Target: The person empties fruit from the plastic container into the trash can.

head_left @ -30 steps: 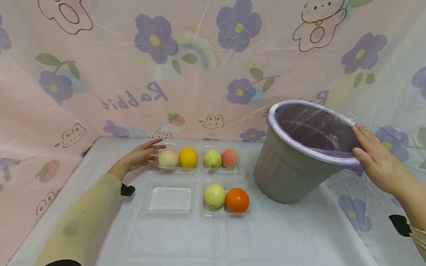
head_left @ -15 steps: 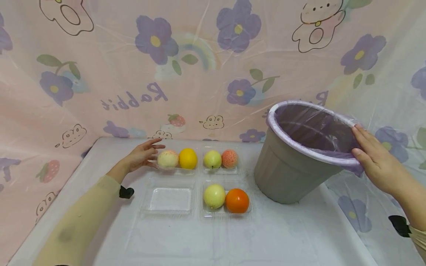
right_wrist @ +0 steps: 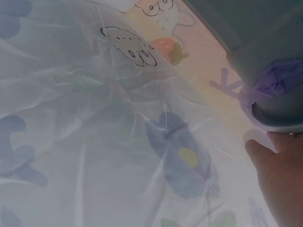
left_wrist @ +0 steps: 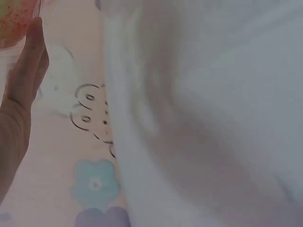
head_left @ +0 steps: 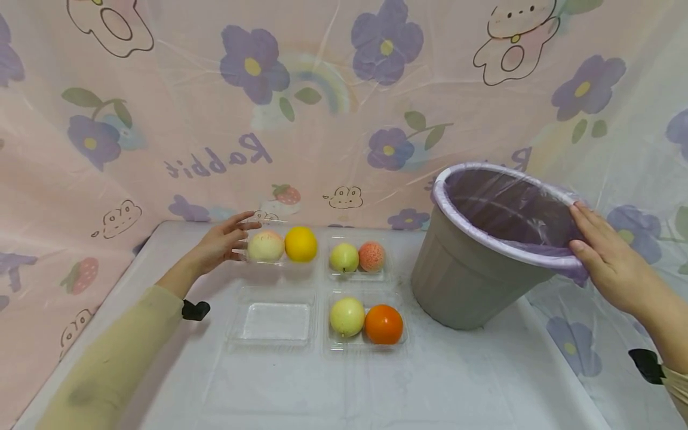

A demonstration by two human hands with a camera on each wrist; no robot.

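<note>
At the back left, my left hand holds the left end of a clear plastic tray, its thumb side partly hidden. In the tray sit a pale peach and a yellow orange-like fruit. The left wrist view catches only the speckled red-yellow side of the peach beyond the fingers. On the right, my right hand grips the rim of a grey trash can, which leans to the right. A thin purple bag lines the can and folds over its rim.
Behind the middle, another clear tray holds a green fruit and a speckled red one. In front, a third tray holds a pale green fruit and an orange. An empty tray lies left of it.
My left hand has raised the tray with the peach and yellow fruit off the table and slightly leftward. My right hand and the trash can have stayed put.
</note>
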